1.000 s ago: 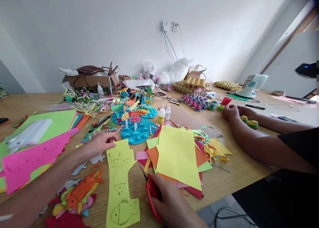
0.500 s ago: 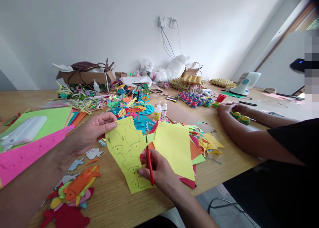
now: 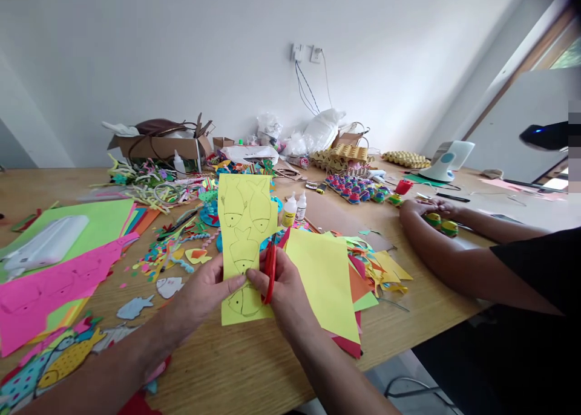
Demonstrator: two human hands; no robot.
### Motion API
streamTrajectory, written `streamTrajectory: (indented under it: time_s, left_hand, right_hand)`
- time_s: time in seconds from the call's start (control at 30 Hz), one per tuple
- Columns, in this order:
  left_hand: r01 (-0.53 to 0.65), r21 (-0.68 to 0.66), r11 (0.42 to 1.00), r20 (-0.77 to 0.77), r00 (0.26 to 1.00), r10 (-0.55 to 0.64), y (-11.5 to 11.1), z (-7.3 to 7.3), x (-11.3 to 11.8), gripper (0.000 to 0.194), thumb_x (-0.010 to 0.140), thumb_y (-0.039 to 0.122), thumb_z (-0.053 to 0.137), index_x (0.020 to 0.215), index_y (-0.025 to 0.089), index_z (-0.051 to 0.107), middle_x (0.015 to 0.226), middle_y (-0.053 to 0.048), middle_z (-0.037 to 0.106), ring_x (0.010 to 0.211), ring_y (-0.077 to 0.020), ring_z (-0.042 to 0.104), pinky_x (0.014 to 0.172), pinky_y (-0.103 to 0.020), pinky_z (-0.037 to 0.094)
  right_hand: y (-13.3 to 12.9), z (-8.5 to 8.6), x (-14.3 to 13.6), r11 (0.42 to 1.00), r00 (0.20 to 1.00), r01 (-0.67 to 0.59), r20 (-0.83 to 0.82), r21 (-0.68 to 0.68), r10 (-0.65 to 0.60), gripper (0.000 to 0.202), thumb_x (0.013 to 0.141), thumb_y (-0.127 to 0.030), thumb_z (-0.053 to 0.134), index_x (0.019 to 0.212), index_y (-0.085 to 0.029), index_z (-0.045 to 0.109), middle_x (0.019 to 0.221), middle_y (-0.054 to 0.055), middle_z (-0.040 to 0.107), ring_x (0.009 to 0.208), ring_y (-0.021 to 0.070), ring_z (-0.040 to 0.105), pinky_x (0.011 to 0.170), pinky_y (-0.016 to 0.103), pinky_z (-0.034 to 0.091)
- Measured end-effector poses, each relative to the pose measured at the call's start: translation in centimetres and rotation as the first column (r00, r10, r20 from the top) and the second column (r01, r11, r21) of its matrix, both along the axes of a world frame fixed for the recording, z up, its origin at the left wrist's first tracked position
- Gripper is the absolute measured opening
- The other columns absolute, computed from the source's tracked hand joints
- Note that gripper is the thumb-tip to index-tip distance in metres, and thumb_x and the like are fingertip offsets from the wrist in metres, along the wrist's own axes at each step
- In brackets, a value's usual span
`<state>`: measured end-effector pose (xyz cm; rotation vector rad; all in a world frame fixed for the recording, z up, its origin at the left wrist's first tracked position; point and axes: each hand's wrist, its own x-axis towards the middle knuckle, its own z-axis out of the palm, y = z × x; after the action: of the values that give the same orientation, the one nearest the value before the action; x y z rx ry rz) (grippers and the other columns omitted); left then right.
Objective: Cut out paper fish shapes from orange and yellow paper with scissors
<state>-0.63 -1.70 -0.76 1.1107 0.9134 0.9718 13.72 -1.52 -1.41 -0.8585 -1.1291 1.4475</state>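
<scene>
A yellow sheet (image 3: 247, 221) with several fish outlines drawn in dark line is held upright over the table. My left hand (image 3: 209, 288) pinches its left edge, thumb on the front. At the lower right edge, my right hand (image 3: 281, 282) grips the sheet between thumb and fingers and also holds the red-handled scissors (image 3: 271, 273), whose blades point up and away. A cut notch shows in the sheet's right edge above the scissors. Beside my right hand lies a stack of coloured paper topped by a yellow sheet (image 3: 322, 282).
Cut paper fish (image 3: 72, 357) and pink paper (image 3: 59, 282) lie at left. Glue bottles (image 3: 289, 210) stand behind the stack, near paper scraps (image 3: 385, 264). Painted egg-carton pieces (image 3: 349, 188) are further back. At right, another person's arms (image 3: 436, 254) rest on the table.
My left hand has moved from the sheet's top left corner down to its lower left edge. The sheet has turned straighter and shifted up, and my right hand with the scissors has risen slightly.
</scene>
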Motion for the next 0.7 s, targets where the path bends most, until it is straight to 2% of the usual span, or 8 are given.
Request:
streamTrajectory:
  time_s: [0.07,0.13,0.2,0.3,0.37,0.43,0.57,0.7]
  left_hand:
    - [-0.064,-0.009,0.998,0.016,0.998,0.064,0.1,0.1,-0.4,0.044,0.070,0.032,0.071,0.110,0.019,0.060,0.108,-0.008,0.071,0.098,-0.0294,0.064,0.077,-0.039,0.053]
    - [-0.103,-0.008,0.995,0.028,0.994,0.103,0.5,0.4,-1.3,0.043,0.069,0.031,0.071,0.108,0.018,0.061,0.103,-0.008,0.073,0.097,-0.0299,0.065,0.075,-0.039,0.054]
    - [-0.119,-0.012,0.993,0.002,0.993,0.119,0.8,0.7,-2.4,0.042,0.068,0.030,0.071,0.107,0.017,0.062,0.097,-0.008,0.075,0.091,-0.0294,0.067,0.071,-0.037,0.055]
    - [-0.084,-0.014,0.996,-0.053,0.995,0.084,1.2,1.0,-3.7,0.041,0.069,0.029,0.071,0.107,0.017,0.063,0.091,-0.007,0.076,0.082,-0.0283,0.069,0.065,-0.036,0.055]
    - [-0.056,-0.004,0.998,-0.066,0.996,0.056,1.3,1.2,-4.1,0.040,0.068,0.029,0.071,0.106,0.018,0.063,0.091,-0.007,0.075,0.079,-0.0266,0.069,0.064,-0.035,0.055]
    - [-0.031,-0.010,0.999,-0.077,0.997,0.030,1.2,1.3,-4.2,0.038,0.068,0.030,0.071,0.103,0.018,0.064,0.091,-0.006,0.075,0.075,-0.0239,0.069,0.063,-0.033,0.055]
    - [0.019,-0.024,1.000,-0.087,0.996,-0.021,0.8,1.6,-3.8,0.034,0.067,0.031,0.072,0.097,0.018,0.065,0.085,-0.005,0.074,0.065,-0.0190,0.068,0.059,-0.029,0.054]
    - [0.048,0.008,0.999,-0.125,0.991,-0.046,0.7,1.5,-3.4,0.031,0.067,0.030,0.071,0.095,0.017,0.066,0.082,-0.005,0.074,0.068,-0.0198,0.068,0.061,-0.029,0.053]
  right_hand:
    - [-0.3,0.0,0.3,0.998,0.990,0.007,0.143,0.069,-0.017,0.032,0.069,-0.042,0.066,0.077,-0.021,0.044,0.068,-0.003,0.046,0.062,0.0135,0.046,0.058,0.024,0.040]
    - [-0.7,0.1,1.3,0.986,0.937,-0.014,0.347,0.163,-0.044,0.027,0.079,-0.043,0.056,0.073,-0.020,0.043,0.065,-0.004,0.043,0.060,0.0122,0.042,0.055,0.023,0.035]
    - [-1.3,0.4,2.7,0.977,0.815,-0.117,0.579,0.177,-0.007,0.029,0.086,-0.040,0.048,0.067,-0.020,0.041,0.060,-0.005,0.040,0.056,0.0109,0.036,0.051,0.022,0.030]
    - [-1.9,1.1,4.5,0.957,0.610,-0.272,0.787,0.098,0.093,0.025,0.088,-0.035,0.046,0.069,-0.019,0.045,0.061,-0.005,0.044,0.056,0.0105,0.037,0.050,0.021,0.028]
    - [-2.1,1.4,5.2,0.944,0.501,-0.325,0.857,0.053,0.124,0.024,0.086,-0.034,0.048,0.068,-0.018,0.046,0.061,-0.004,0.046,0.055,0.0102,0.038,0.049,0.021,0.027]
    - [-2.1,1.5,5.4,0.927,0.432,-0.372,0.892,0.043,0.132,0.027,0.086,-0.036,0.049,0.066,-0.018,0.046,0.060,-0.004,0.047,0.054,0.0101,0.039,0.048,0.021,0.026]
    - [-1.8,1.7,5.4,0.891,0.371,-0.452,0.919,0.050,0.136,0.029,0.087,-0.038,0.047,0.066,-0.018,0.049,0.057,-0.004,0.047,0.051,0.0094,0.038,0.046,0.021,0.024]
    - [-1.6,2.1,5.3,0.871,0.346,-0.488,0.929,0.055,0.135,0.029,0.086,-0.039,0.050,0.066,-0.018,0.052,0.056,-0.005,0.044,0.050,0.0089,0.037,0.045,0.020,0.023]
